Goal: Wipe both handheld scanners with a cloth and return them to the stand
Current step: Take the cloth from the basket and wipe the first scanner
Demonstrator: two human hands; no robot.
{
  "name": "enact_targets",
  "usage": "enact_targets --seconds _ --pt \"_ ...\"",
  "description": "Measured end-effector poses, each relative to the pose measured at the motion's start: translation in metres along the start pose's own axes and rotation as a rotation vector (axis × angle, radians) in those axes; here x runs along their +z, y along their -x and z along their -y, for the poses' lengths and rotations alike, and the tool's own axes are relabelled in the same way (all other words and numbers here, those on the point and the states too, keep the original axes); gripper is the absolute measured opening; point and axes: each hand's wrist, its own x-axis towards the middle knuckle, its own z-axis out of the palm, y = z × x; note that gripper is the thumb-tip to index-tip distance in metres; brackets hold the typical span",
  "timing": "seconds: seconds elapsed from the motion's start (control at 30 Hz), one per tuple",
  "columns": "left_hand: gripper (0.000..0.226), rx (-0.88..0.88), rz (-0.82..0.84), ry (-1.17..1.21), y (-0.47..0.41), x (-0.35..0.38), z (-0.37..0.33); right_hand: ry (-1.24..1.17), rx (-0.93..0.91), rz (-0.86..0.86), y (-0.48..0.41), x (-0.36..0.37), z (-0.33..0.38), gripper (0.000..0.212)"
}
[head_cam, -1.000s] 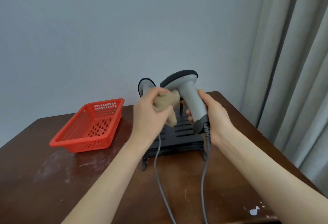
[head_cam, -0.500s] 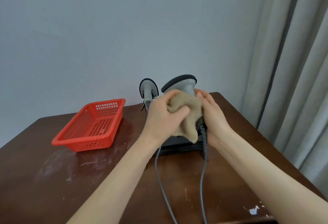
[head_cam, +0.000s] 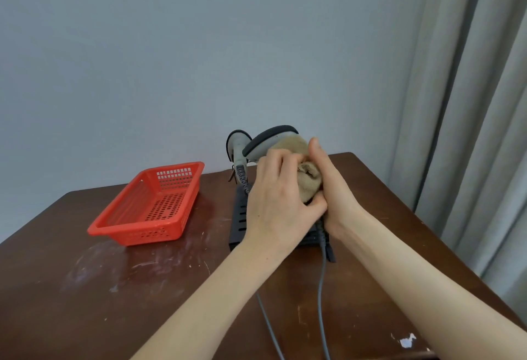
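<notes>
Held scanner (head_cam: 270, 142): raised above the black stand (head_cam: 239, 218), over the far-right part of the desk (head_cam: 85, 288). Its long axis is tilted. The dark-rimmed head is high and points up and left, toward the far edge. The handle slopes down and right toward the near edge and is mostly hidden.

Cloth (head_cam: 309, 184): tan, bunched around the handle just below the head, between the two hands.

Left hand (head_cam: 278, 202): fingers curled over the cloth, pressing it onto the handle from the left.

Right hand (head_cam: 335, 191): clasps the handle from the right, with the thumb lying straight up along the cloth. The fingers are hidden behind the cloth.

Second scanner (head_cam: 236, 147): seated in the far-left end of the stand, handle near upright with the head on top, just behind and left of the held one.

Two grey cables (head_cam: 320, 288) run from the stand area to the desk's near edge.

A red basket (head_cam: 154, 205) lies toward the far-left of the desk, apart from the stand. A grey curtain (head_cam: 470, 103) hangs beyond the right edge.
</notes>
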Motion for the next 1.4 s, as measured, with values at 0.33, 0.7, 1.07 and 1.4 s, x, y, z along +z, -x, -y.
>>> enact_targets --seconds 0.33,0.7,1.07,1.4 --pt "0.012 -0.466 0.037 0.604 -0.003 -0.021 0.013 0.116 -0.108 -0.02 0.002 0.0 0.002 0.013" --pt "0.014 -0.858 0.183 0.849 -0.024 -0.023 0.012 0.341 -0.201 0.049 0.008 0.012 0.003 0.023" --pt "0.019 -0.985 0.025 1.303 -0.024 -0.031 0.026 0.219 -0.087 -0.02 0.005 0.011 0.004 0.047" --pt "0.037 -1.15 0.056 1.537 -0.014 -0.009 0.035 0.133 -0.083 -0.099 0.002 0.012 0.003 0.016"
